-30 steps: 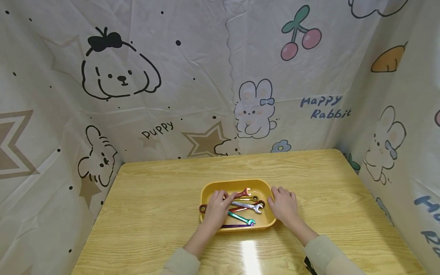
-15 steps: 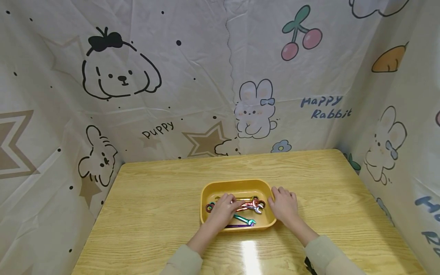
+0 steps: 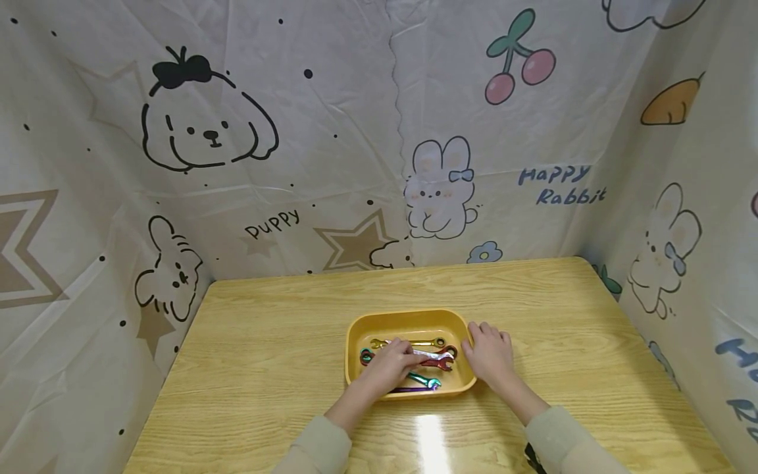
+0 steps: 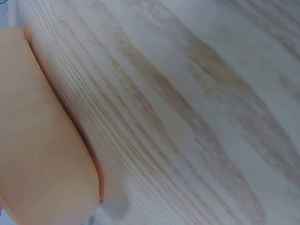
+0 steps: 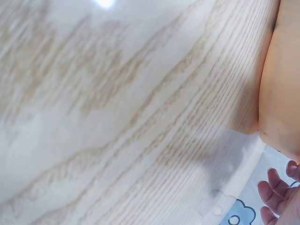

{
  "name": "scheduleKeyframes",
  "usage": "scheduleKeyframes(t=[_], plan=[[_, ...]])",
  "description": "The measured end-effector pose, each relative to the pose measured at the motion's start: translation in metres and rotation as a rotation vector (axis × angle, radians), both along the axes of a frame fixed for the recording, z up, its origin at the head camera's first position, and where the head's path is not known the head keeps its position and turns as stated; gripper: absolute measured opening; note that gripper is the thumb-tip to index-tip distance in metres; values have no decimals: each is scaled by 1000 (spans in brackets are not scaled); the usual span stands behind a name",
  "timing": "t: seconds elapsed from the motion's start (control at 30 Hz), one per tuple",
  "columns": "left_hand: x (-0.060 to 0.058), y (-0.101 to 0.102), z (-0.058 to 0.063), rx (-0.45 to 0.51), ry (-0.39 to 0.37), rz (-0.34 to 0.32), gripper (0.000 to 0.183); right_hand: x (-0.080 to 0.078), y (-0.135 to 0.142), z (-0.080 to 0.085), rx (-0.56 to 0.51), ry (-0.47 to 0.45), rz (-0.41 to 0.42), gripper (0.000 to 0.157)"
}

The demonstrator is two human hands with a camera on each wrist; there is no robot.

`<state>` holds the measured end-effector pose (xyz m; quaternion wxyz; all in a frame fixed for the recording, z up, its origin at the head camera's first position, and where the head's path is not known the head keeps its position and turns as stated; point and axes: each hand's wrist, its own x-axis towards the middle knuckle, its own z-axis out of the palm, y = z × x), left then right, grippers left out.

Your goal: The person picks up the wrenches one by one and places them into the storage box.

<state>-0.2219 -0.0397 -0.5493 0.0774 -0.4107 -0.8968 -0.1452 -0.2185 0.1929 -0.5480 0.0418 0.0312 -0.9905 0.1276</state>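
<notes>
A yellow plastic tray holds several metallic wrenches in the head view. My left hand reaches into it, its fingers pinching a red wrench that lies over the middle of the pile. Close beside that are a silver wrench and a gold wrench, with a green wrench and a purple wrench nearer the front wall. The left hand covers the middle of several wrenches. My right hand rests against the tray's right end, its fingers loosely bent past the corner.
The tray stands on a wood-grain table. A printed cloth hangs behind the table and along both sides. A small black object shows by the right sleeve.
My left hand has moved right and slightly forward inside the tray, lowering the red wrench from the back onto the others. The gold wrench is now uncovered. The right hand has stayed put.
</notes>
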Motion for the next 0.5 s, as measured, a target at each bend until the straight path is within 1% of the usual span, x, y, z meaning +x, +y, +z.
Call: scheduleKeyframes(t=[0.17, 0.3, 0.5], plan=[[-1, 2, -1, -37, -3, -25, 23, 0, 0, 0, -4, 1, -1, 39], [-3, 3, -3, -67, -26, -42, 22, 0, 0, 0, -6, 3, -1, 38], [-5, 5, -7, -121, -36, -51, 23, 0, 0, 0, -5, 6, -2, 38]])
